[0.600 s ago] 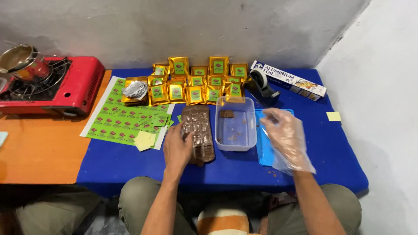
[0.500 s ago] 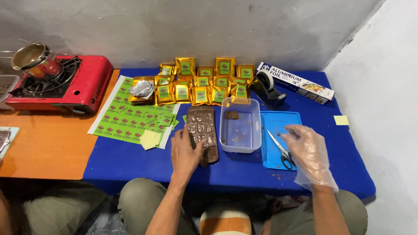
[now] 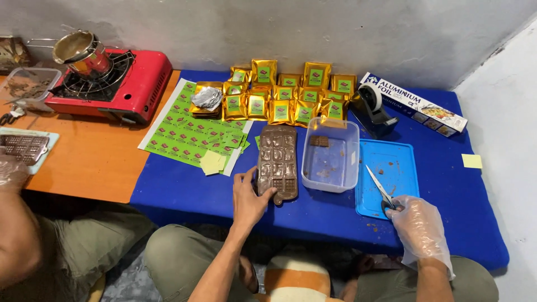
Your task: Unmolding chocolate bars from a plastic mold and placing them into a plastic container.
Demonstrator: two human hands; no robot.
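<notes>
My bare left hand (image 3: pixel 250 197) grips the near left corner of a brown chocolate mould (image 3: pixel 278 162) that lies on the blue table cover (image 3: pixel 184 184). My right hand (image 3: pixel 418 223), in a clear plastic glove, closes on the handles of a pair of scissors (image 3: pixel 379 188) whose blades rest on a blue tray (image 3: pixel 391 173). A clear plastic tub (image 3: pixel 331 155) with one chocolate piece in it stands between mould and tray.
Several gold pouches (image 3: pixel 282 95), a green label sheet (image 3: pixel 187 134), a tape dispenser (image 3: pixel 372 109) and a foil box (image 3: pixel 414 105) lie farther back. A red gas stove (image 3: pixel 120 78) with a metal cup sits left. Another person's gloved hand (image 3: pixel 11 170) is at the left edge.
My right hand has dropped from above the tray to its near edge and closed on the scissors' handles. My left hand has slid to the mould's near left corner.
</notes>
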